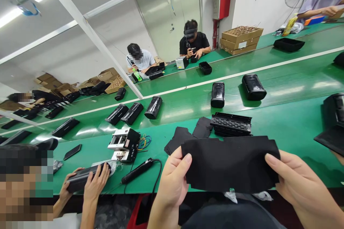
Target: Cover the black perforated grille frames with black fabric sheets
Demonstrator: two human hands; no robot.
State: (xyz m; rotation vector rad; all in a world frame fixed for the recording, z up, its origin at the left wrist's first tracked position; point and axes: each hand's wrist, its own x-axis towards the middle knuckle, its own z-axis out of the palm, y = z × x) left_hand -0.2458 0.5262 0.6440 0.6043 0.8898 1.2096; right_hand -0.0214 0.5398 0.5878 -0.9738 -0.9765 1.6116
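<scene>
A flat black sheet (231,164) with notched edges is stretched between my two hands, above the table's front edge. My left hand (176,171) pinches its left end, thumb on the near face. The right end is gripped by my right hand (287,173) in the same way; the fingers behind the sheet are hidden. Just beyond it lie more black sheets (182,137), partly overlapping. Beside those, a slotted black panel stack (231,123) rests on the green table (279,118).
Left of me, a co-worker's hands (94,182) hold a black casing (80,180). Nearby are an electric screwdriver (137,171) with its cable and a white-and-black device (125,145). Several black housings (217,94) stand on the green conveyor (182,103). A black housing (334,111) stands at the right.
</scene>
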